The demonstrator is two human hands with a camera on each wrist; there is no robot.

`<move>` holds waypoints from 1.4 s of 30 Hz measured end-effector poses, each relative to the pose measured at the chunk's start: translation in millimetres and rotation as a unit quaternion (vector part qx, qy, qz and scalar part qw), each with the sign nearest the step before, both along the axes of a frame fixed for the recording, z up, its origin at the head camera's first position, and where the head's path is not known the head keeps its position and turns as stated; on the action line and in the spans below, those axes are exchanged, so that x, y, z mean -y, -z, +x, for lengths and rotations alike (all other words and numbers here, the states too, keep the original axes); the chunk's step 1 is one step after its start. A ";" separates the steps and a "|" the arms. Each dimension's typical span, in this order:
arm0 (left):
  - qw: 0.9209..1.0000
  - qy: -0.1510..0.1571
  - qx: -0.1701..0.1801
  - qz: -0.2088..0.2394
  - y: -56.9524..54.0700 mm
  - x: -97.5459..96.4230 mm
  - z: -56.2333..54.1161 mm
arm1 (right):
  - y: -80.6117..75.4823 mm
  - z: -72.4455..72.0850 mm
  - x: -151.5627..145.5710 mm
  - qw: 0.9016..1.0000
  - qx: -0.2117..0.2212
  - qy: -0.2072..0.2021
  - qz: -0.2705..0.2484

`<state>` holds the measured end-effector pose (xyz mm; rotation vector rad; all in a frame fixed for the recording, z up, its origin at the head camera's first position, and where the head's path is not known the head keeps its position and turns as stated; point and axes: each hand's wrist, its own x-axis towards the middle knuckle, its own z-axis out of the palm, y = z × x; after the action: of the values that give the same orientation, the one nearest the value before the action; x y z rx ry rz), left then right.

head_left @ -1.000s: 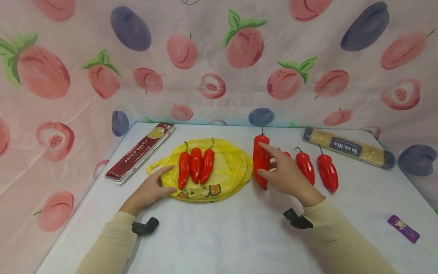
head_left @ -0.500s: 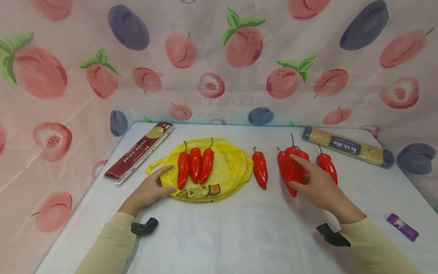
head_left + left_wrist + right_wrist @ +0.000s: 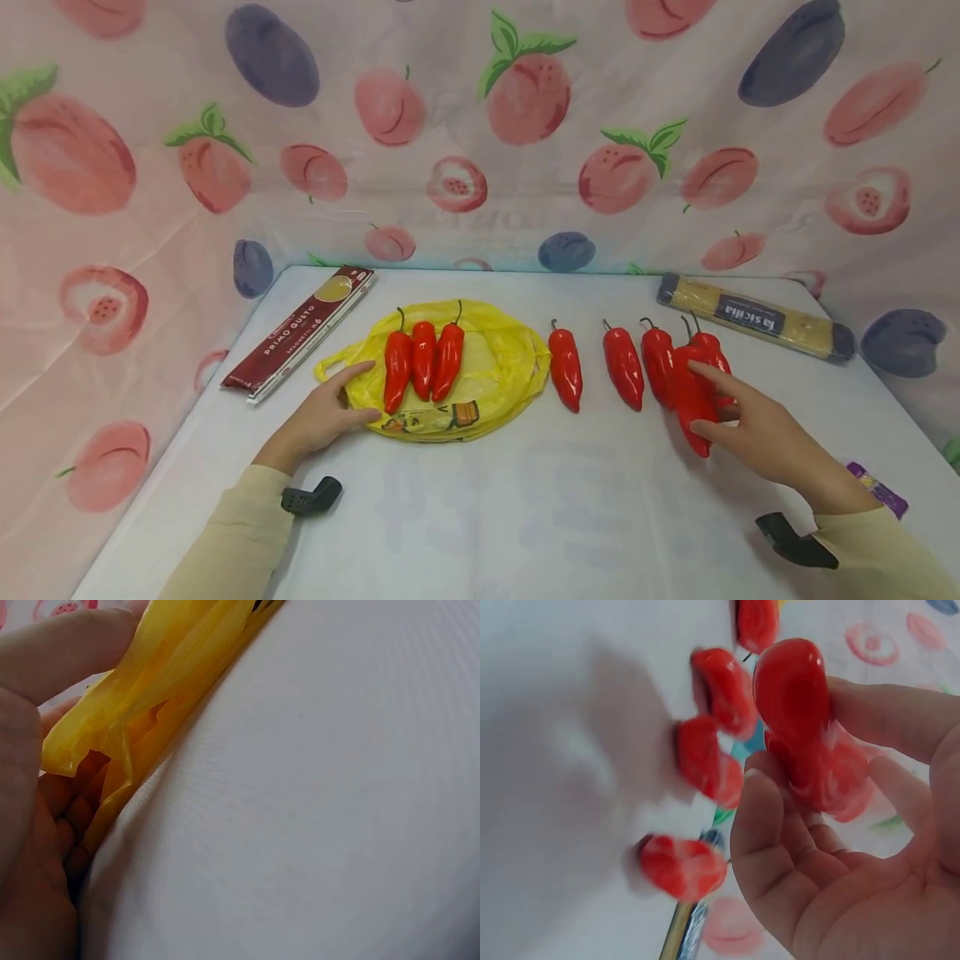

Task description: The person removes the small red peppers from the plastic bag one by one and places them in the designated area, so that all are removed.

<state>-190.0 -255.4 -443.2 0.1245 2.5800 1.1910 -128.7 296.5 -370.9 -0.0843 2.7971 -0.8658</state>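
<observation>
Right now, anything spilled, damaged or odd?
One oddity: the middle red pepper on the yellow bag shows no stem, unlike both neighbouring peppers. Can't tell whether it's missing or hidden. Nothing looks spilled or damaged otherwise.

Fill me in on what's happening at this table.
A person's right hand holds a red pepper up off the white table, near four loose peppers lying there. The left hand touches the left edge of a yellow plastic bag, which lies on the table with three peppers side by side on top.
</observation>
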 end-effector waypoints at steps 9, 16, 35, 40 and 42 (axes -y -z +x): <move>1.000 -0.003 0.001 0.011 -2.3 -1.1 2.5 | 7.3 4.3 -24.7 0.999 0.042 0.021 -0.001; 1.000 -0.003 -0.010 0.017 -1.7 -2.6 2.9 | 14.3 8.2 -38.7 0.997 0.063 0.037 -0.007; 1.000 0.003 -0.012 0.006 -4.8 -3.0 3.9 | 30.1 12.1 -42.6 0.992 0.119 0.031 -0.011; 1.000 0.003 -0.013 0.005 -4.3 -2.7 3.8 | 31.7 11.4 -41.8 0.992 0.123 0.028 -0.003; 1.000 0.005 -0.014 0.004 -4.1 -2.3 3.7 | 32.2 11.0 -41.7 0.992 0.125 0.027 0.002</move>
<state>-186.3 -253.1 -439.1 0.1565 2.5963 1.2042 -117.7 338.2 -403.1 0.0937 2.5777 -0.8201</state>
